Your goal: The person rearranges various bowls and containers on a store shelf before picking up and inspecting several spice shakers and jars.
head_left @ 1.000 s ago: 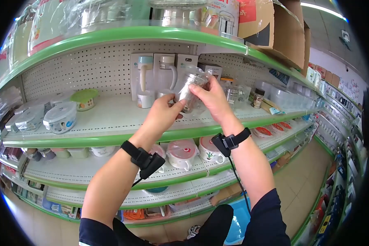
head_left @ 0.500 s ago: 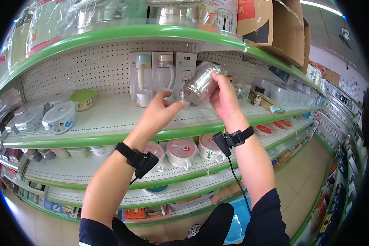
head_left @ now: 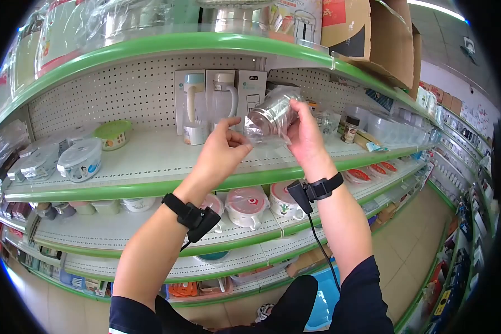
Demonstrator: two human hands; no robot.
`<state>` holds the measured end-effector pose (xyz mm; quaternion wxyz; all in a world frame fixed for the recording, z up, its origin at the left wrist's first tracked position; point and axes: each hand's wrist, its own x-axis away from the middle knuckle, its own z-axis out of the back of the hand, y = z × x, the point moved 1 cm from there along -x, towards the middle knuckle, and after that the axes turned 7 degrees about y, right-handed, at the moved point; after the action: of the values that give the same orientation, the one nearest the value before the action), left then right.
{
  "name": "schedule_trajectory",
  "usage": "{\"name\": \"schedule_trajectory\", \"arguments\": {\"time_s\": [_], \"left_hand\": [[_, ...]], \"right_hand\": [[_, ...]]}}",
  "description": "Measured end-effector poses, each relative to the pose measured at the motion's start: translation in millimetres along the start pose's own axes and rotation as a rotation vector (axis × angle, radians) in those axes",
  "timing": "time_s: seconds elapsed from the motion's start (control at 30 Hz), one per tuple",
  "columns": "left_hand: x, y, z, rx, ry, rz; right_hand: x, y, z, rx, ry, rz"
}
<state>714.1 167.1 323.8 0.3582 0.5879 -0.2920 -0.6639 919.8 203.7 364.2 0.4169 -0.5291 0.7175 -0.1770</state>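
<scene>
A shiny metal canister (head_left: 274, 113) in a clear plastic bag (head_left: 257, 133) is held tilted above the middle shelf. My right hand (head_left: 306, 133) is closed around its right side, thumb on top. My left hand (head_left: 222, 150) is just left of the bag, fingers curved and apart; whether a fingertip touches the plastic cannot be made out. Behind my left hand stand boxed glass bottles with handles, one with a blue lid (head_left: 195, 80) and one with a cream lid (head_left: 224, 80).
Plastic-wrapped food containers (head_left: 80, 160) and a green-lidded bowl (head_left: 113, 135) sit to the left. A brown-lidded jar (head_left: 349, 129) stands right, near clear plastic boxes (head_left: 384, 129). Red-lidded mugs (head_left: 246, 206) line the shelf below. A cardboard box (head_left: 384, 44) overhangs the upper shelf's green edge (head_left: 206, 42).
The canister has turned in my right hand, and loose plastic now shows at its left end. My left hand has shifted slightly, its fingers now by the bag's edge.
</scene>
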Motion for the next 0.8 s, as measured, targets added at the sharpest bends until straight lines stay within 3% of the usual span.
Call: {"name": "schedule_trajectory", "arguments": {"time_s": [0.17, 0.5, 0.8], "left_hand": [[-2, -1, 6, 0.006, 0.052, -0.062], [-9, -9, 7, -0.048, 0.155, -0.139], [-29, -20, -1, -0.039, 0.03, 0.078]], "right_hand": [[-2, 2, 7, 0.059, 0.031, -0.009], [7, 4, 10, 0.406, -0.143, 0.082], [-9, 16, 15, 0.768, -0.127, 0.375]]}}
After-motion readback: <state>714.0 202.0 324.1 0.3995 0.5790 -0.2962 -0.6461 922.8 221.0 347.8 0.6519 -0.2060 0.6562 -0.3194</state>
